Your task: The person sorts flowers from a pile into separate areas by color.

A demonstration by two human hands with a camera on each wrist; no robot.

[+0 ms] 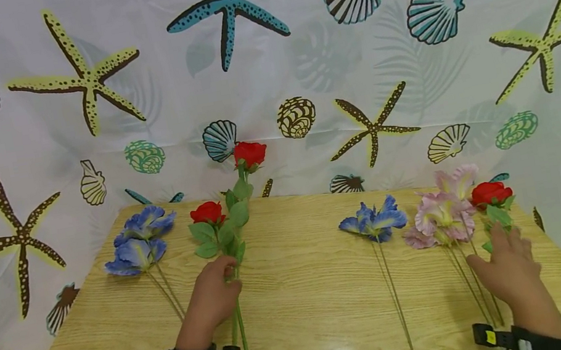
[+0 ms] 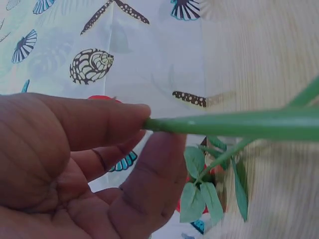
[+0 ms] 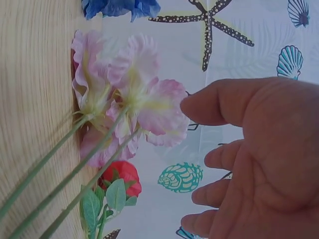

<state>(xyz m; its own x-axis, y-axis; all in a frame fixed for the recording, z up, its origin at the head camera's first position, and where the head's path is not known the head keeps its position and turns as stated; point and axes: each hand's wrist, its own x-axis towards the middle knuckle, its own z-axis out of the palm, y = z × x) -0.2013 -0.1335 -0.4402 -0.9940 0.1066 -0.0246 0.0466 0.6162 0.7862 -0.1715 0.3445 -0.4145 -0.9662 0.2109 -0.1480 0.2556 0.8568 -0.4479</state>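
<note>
My left hand pinches the green stem of an artificial red rose between thumb and fingertips. That rose is lifted at the table's back edge, its bloom overlapping the cloth behind. A second red rose lies just left of it, its stem crossing beneath. My right hand hovers with spread fingers over the right side and holds nothing. Below and beyond it lie pink flowers with thin stems and another red rose. In the right wrist view, the thumb overlaps the edge of a pink petal.
Two blue flowers lie at the table's left, stems running toward my left forearm. Another blue flower lies right of centre. Behind the wooden table hangs a white cloth printed with shells and starfish.
</note>
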